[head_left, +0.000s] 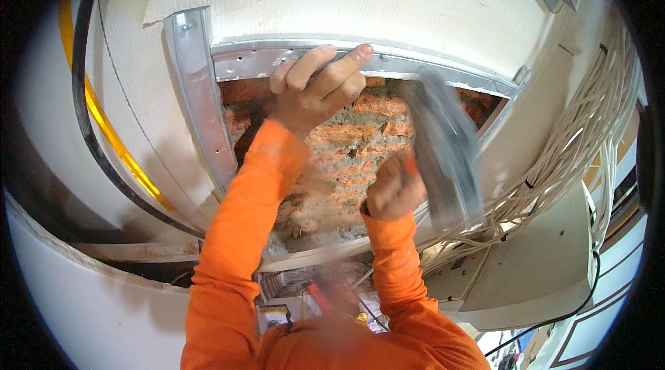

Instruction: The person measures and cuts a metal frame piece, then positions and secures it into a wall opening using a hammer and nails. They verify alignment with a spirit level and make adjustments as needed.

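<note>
My left hand (pixel 315 86) is up at the horizontal grey metal profile (pixel 409 64), its bent fingers lying over the profile and its thumb hidden. Below that profile, rough brickwork (pixel 360 131) shows through an opening in the pale wall panel. My right hand (pixel 396 186) is closed in a fist in front of the bricks, to the right of my left hand. It grips a long dark-grey tool (pixel 447 152) smeared by motion, with an orange patch beside my fingers; its exact kind cannot be made out. An upright metal profile (pixel 201 93) borders the opening on the left.
A thick bundle of pale cables (pixel 564 141) hangs along the right side, above a beige casing (pixel 530 252). On the left run a black cable (pixel 90 138) and a yellow strip (pixel 118 145). Assorted items (pixel 280 314) lie below, between my forearms.
</note>
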Demonstrator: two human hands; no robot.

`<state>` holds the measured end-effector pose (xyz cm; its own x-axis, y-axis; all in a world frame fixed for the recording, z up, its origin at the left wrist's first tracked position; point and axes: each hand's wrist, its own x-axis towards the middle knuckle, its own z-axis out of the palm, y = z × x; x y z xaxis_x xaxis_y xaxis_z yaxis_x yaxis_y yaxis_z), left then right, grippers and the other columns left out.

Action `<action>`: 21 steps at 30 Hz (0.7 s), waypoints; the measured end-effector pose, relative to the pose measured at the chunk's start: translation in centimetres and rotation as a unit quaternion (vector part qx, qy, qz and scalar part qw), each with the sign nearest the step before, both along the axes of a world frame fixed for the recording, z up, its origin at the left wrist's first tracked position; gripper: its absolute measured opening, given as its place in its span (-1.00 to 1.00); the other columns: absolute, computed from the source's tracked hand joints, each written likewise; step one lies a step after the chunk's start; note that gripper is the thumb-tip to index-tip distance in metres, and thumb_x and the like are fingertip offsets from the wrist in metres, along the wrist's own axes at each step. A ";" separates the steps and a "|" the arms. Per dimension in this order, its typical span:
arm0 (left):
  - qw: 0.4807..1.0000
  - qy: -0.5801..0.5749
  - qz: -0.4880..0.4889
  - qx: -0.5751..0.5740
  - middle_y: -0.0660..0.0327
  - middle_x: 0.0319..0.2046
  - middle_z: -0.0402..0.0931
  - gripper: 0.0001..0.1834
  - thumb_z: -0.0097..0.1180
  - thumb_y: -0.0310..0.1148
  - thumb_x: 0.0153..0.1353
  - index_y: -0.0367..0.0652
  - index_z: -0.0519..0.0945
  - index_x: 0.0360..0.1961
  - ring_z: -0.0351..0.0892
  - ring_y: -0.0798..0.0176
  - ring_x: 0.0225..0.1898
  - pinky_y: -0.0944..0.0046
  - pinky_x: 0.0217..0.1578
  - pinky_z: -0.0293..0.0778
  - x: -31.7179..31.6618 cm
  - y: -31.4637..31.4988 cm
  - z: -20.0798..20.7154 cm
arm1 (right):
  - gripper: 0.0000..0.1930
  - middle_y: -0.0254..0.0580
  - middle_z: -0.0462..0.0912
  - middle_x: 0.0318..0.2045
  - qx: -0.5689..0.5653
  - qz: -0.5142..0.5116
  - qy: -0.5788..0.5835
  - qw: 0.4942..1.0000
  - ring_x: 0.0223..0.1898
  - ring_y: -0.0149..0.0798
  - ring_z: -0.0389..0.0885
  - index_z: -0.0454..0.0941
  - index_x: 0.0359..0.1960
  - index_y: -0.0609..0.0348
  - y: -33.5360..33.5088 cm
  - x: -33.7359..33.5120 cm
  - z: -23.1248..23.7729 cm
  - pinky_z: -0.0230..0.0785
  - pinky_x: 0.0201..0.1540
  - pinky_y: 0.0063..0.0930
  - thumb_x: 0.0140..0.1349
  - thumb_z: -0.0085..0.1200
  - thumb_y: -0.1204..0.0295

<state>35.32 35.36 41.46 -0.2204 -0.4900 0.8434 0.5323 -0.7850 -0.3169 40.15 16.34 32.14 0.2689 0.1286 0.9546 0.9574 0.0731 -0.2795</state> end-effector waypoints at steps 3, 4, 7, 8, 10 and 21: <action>1.000 0.011 0.013 -0.007 0.90 0.03 0.52 -0.76 0.20 -0.13 0.13 0.37 0.32 -0.42 0.30 0.48 0.06 0.25 0.15 0.02 -0.7 0.6 -0.6 | -0.78 -0.41 0.38 -0.59 0.024 0.012 0.041 0.999 -0.65 -0.55 0.27 0.39 -0.31 0.25 2.5 -0.8 1.5 0.13 -0.57 -0.63 0.45 -0.11 0.35; 1.000 0.011 0.015 -0.010 0.90 0.03 0.52 -0.75 0.20 -0.14 0.12 0.36 0.32 -0.42 0.30 0.48 0.06 0.25 0.15 0.02 -0.8 0.6 -0.4 | -0.78 -0.42 0.37 -0.59 0.017 0.010 0.063 0.998 -0.65 -0.57 0.25 0.39 -0.29 0.26 1.9 -0.5 1.1 0.12 -0.57 -0.64 0.46 -0.11 0.34; 1.000 0.005 0.020 -0.009 0.91 0.04 0.51 -0.75 0.22 -0.13 0.12 0.36 0.32 -0.41 0.29 0.49 0.06 0.25 0.14 0.02 -0.4 0.1 -0.1 | -0.73 -0.46 0.33 -0.60 0.077 0.104 0.095 0.987 -0.64 -0.62 0.20 0.39 -0.21 0.30 0.4 -0.5 -0.3 0.08 -0.59 -0.68 0.48 -0.16 0.29; 1.000 0.007 0.019 -0.011 0.91 0.04 0.51 -0.75 0.21 -0.13 0.12 0.36 0.32 -0.41 0.29 0.48 0.06 0.24 0.14 0.02 -0.5 0.1 -0.1 | -0.72 -0.47 0.33 -0.60 0.112 0.188 0.120 0.968 -0.64 -0.62 0.20 0.39 -0.21 0.32 0.3 -1.2 -0.7 0.07 -0.60 -0.68 0.48 -0.17 0.29; 1.000 0.014 0.016 -0.014 0.90 0.05 0.50 -0.75 0.21 -0.12 0.13 0.36 0.32 -0.40 0.29 0.48 0.06 0.24 0.13 0.02 -0.5 0.1 -0.2 | -0.76 -0.45 0.33 -0.61 0.110 0.130 0.108 0.979 -0.64 -0.60 0.22 0.39 -0.23 0.30 0.4 -1.6 -0.8 0.09 -0.59 -0.66 0.48 -0.16 0.33; 0.999 0.020 0.038 -0.020 0.90 0.02 0.52 -0.76 0.22 -0.06 0.15 0.35 0.34 -0.40 0.30 0.47 0.07 0.24 0.15 0.00 -0.8 -0.2 -0.1 | -0.75 -0.33 0.44 -0.62 0.006 0.006 0.028 1.000 -0.62 -0.49 0.37 0.46 -0.02 0.43 1.3 -0.1 -0.8 0.26 -0.54 -0.55 0.44 -0.10 0.45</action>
